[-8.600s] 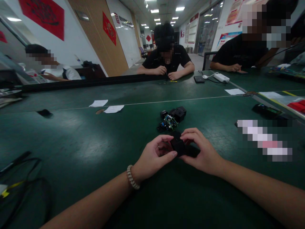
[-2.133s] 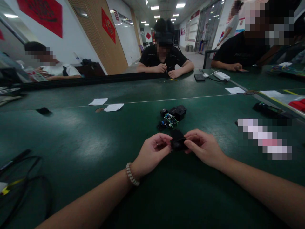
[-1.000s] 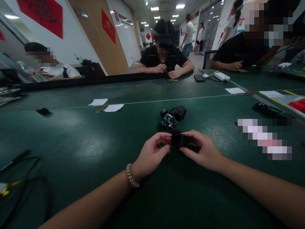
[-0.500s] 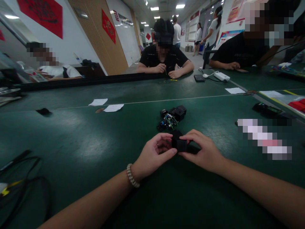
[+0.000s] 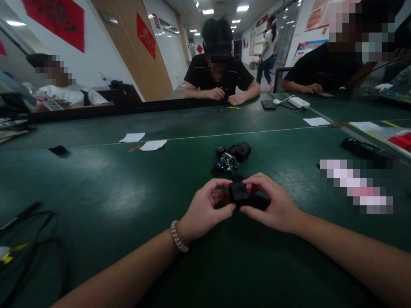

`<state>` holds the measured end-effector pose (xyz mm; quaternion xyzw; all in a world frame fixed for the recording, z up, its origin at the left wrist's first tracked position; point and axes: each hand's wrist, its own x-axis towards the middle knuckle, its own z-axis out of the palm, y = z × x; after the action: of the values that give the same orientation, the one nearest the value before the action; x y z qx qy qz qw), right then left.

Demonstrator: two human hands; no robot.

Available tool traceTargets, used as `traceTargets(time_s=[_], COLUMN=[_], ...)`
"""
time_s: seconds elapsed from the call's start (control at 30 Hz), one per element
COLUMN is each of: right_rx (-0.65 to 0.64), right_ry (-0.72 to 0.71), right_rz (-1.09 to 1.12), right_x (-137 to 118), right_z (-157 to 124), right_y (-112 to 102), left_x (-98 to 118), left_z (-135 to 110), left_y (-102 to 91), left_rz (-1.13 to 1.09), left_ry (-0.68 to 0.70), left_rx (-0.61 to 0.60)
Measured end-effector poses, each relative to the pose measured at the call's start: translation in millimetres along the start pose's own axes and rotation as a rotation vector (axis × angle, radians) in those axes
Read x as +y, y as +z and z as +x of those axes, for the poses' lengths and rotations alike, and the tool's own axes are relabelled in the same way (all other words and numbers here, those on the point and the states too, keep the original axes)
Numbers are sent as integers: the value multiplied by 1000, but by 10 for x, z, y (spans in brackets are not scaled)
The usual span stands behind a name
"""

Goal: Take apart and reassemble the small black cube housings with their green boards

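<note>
Between my hands is a small black box-shaped part point(image 5: 238, 191), its top face towards me. My left hand point(image 5: 210, 204) grips its left side with thumb and fingers; a bead bracelet is on that wrist. On the other side, my right hand point(image 5: 270, 201) curls round the part, fingertips at its upper right edge and thumb near its lower edge. Just beyond my fingers lies a pile of small circuit boards and wired components point(image 5: 228, 164), with black housings point(image 5: 241, 150) at its back right.
White paper slips point(image 5: 153, 145) lie left of centre on the green table point(image 5: 128, 248). Black cables point(image 5: 35, 239) spread at the near left. A black device point(image 5: 361, 147) and a blurred-out object point(image 5: 356, 186) lie to the right. Across the table, a person point(image 5: 221, 72) leans over small pieces.
The black part has been turned, so its top face shows more. Both hands have shifted only slightly around it. The pile of components has not moved.
</note>
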<state>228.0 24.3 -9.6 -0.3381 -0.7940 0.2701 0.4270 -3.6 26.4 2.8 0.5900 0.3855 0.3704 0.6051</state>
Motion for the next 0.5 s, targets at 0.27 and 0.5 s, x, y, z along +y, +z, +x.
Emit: traceTargets(time_s=[0.27,0.5], right_rx=[-44,-65], right_ry=[117,89], right_rz=[73,75], right_x=[1,-17], right_z=[-6,6], right_y=[4,-11], left_x=[-21,-33], left_z=[-8,-4], left_y=[2,0], left_rz=[-8,68], left_ry=[60,140], left_rx=[-27,-33])
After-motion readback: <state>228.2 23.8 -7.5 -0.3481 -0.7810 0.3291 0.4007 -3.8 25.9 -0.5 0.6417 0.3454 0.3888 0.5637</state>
